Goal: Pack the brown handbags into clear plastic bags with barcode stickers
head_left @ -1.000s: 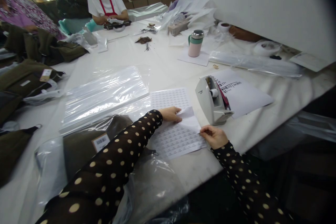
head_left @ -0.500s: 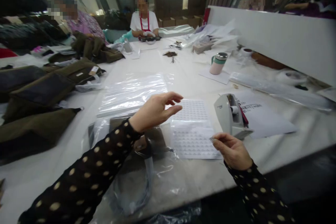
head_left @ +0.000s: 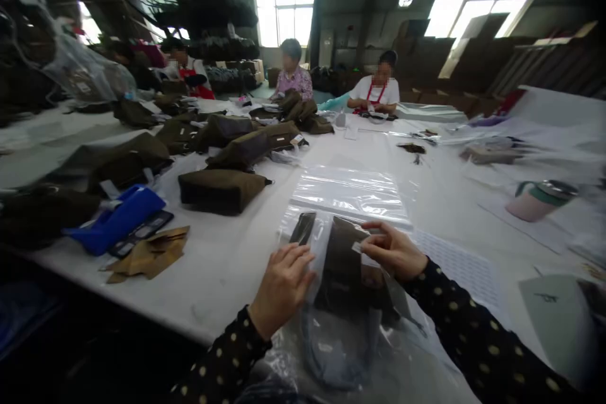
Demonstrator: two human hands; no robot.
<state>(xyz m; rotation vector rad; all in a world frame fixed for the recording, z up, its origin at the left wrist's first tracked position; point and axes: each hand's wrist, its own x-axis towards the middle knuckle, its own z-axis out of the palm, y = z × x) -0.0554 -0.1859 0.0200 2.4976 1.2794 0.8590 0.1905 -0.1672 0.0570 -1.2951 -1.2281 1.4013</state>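
Observation:
A dark olive fabric bag [head_left: 339, 265] lies on the table inside a clear plastic bag [head_left: 326, 341], with a pale looped strap showing at its lower end. My left hand [head_left: 284, 284] rests on the left side of the plastic, fingers extended and slightly apart, holding nothing. Over the bag's upper right, my right hand [head_left: 392, 252] pinches a small white sticker [head_left: 356, 247] between thumb and forefinger. Whether the sticker touches the plastic, I cannot tell. Printed label sheets [head_left: 461, 268] lie beside my right forearm, partly covered by it.
Flat clear plastic bags [head_left: 348, 192] lie just beyond. Several olive bags [head_left: 222, 189] fill the left, near a blue object [head_left: 118, 218] and brown paper [head_left: 149, 252]. A tape dispenser [head_left: 553, 315] and a pink-and-green cup [head_left: 540, 199] stand right. Co-workers sit at the far side.
My view has swung left. My right hand has moved from the label sheet to the packed bag with the small piece. My left hand has come down from the air onto the plastic.

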